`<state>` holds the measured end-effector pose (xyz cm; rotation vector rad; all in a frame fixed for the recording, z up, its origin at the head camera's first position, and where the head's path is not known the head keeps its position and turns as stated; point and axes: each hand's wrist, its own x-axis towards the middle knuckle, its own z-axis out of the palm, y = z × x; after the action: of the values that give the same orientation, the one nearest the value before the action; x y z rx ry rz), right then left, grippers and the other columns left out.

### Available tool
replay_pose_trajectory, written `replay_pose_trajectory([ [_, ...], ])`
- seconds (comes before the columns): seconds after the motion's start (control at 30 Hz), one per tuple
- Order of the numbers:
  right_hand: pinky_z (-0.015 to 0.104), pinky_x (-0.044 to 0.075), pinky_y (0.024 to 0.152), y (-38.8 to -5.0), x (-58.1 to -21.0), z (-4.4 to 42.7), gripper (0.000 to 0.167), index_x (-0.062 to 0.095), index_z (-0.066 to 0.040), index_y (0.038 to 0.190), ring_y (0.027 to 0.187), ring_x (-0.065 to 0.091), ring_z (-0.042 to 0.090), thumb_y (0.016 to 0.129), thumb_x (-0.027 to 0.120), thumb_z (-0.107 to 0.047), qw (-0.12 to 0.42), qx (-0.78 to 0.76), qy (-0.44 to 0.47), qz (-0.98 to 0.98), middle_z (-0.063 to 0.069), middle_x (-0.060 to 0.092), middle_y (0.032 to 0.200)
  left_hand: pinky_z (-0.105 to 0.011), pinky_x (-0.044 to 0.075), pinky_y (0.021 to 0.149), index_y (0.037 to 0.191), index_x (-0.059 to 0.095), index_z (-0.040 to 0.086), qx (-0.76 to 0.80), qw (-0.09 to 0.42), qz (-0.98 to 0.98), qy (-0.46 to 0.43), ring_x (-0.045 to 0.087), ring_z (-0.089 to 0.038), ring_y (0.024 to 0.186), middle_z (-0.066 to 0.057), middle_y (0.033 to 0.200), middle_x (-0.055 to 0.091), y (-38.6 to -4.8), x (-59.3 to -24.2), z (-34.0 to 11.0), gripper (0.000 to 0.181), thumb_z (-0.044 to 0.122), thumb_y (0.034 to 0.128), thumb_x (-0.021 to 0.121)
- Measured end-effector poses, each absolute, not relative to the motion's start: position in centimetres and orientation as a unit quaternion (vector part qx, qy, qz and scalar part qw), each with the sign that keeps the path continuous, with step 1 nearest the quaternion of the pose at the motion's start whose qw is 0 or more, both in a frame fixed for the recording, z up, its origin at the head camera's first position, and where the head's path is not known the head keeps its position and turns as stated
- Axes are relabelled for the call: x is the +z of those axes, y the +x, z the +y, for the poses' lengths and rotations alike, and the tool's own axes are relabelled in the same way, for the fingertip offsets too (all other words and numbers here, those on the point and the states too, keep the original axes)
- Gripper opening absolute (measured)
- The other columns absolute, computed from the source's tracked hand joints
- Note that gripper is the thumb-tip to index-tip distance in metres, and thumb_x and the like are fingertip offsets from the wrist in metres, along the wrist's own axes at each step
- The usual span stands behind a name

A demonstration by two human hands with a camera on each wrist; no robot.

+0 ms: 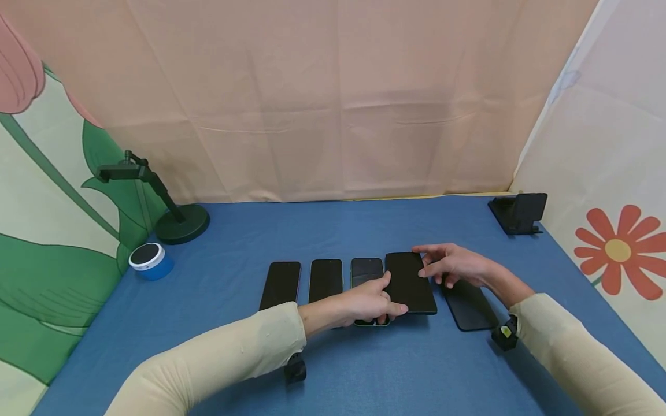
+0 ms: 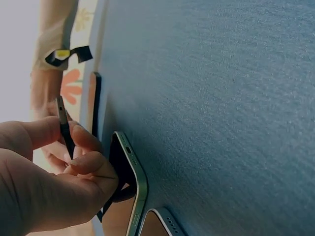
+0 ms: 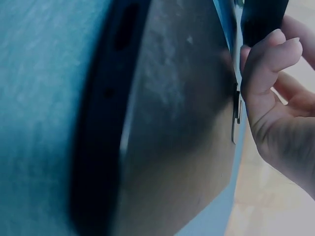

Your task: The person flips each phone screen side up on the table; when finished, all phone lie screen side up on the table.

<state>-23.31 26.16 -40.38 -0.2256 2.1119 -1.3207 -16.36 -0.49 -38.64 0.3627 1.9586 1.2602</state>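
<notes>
**Dark device [image 1: 411, 284] held in two hands over blue cloth [image 1: 364, 375]**

A person in cream sleeves [image 1: 224, 358] grips a flat, black-faced device at the right of centre of a blue-covered table, its lower edge lifted off the surface. The left hand [image 1: 370, 299] pinches it near the lower left, thumb and finger nearly closed on its thin body; the left wrist view shows the narrow edge between them, with a small slot in it. The right hand [image 1: 458, 267] holds the upper right side, thumb against the edge and index finger reaching over the top corner, the gap between them only as wide as the grip needs.

To the left, three phones lie in a row: an outer phone [image 1: 281, 282], a middle phone [image 1: 326, 278] and a pale-green-edged phone [image 1: 366, 270], the last partly covered by the left hand. Another dark phone [image 1: 471, 307] lies on the cloth below the right hand, tilted in line.

Behind, at left, stand a dark jointed stand [image 1: 179, 224] and a blue-and-white round tub [image 1: 151, 262] with a dark top. At the far right corner sits a black folding stand [image 1: 520, 212], near a wall panel bearing an orange flower [image 1: 618, 251]. A peach curtain [image 1: 312, 104] closes the back.
</notes>
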Motion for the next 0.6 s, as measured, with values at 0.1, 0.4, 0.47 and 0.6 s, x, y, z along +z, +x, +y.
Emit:
replay_pose_trajectory([
  [0.1,0.027,0.045,0.052,-23.2,-40.3,26.0,0.078,0.032,-0.01,0.157,0.067,0.054,0.015,0.092,0.073,-0.023,0.318,-0.494,-0.08,0.805,0.009,0.053,0.109,-0.029,0.035,0.065,0.162,-0.002,0.008,0.481,0.386,0.772,0.153,0.048,-0.018,0.064,-0.005,0.073,0.058,-16.3,-38.7,-0.3,0.095,0.03,0.0983,0.065],
  [0.4,0.027,0.041,0.049,-23.1,-40.0,25.5,0.077,0.035,-0.008,0.156,0.061,0.052,0.014,0.091,0.074,-0.025,0.309,-0.462,-0.072,0.828,0.009,0.057,0.105,-0.029,0.042,0.073,0.161,-0.004,0.004,0.47,0.382,0.78,0.158,0.051,-0.018,0.065,-0.008,0.082,0.066,-16.0,-38.6,0.3,0.097,0.026,0.0981,0.066],
  [0.47,0.027,0.04,0.049,-23.0,-39.9,25.4,0.077,0.034,-0.007,0.156,0.061,0.052,0.015,0.092,0.073,-0.024,0.309,-0.457,-0.078,0.83,0.01,0.058,0.104,-0.031,0.043,0.076,0.161,-0.004,0.004,0.468,0.379,0.783,0.156,0.051,-0.018,0.066,-0.008,0.082,0.067,-15.9,-38.6,0.3,0.097,0.025,0.0977,0.067],
  [0.6,0.028,0.039,0.048,-23.0,-39.7,25.1,0.077,0.034,-0.006,0.156,0.059,0.051,0.015,0.092,0.073,-0.026,0.304,-0.435,-0.087,0.843,0.008,0.06,0.099,-0.033,0.045,0.084,0.161,-0.005,0.005,0.457,0.374,0.792,0.158,0.052,-0.018,0.064,-0.009,0.079,0.066,-15.7,-38.7,0.3,0.098,0.025,0.0972,0.068],
])
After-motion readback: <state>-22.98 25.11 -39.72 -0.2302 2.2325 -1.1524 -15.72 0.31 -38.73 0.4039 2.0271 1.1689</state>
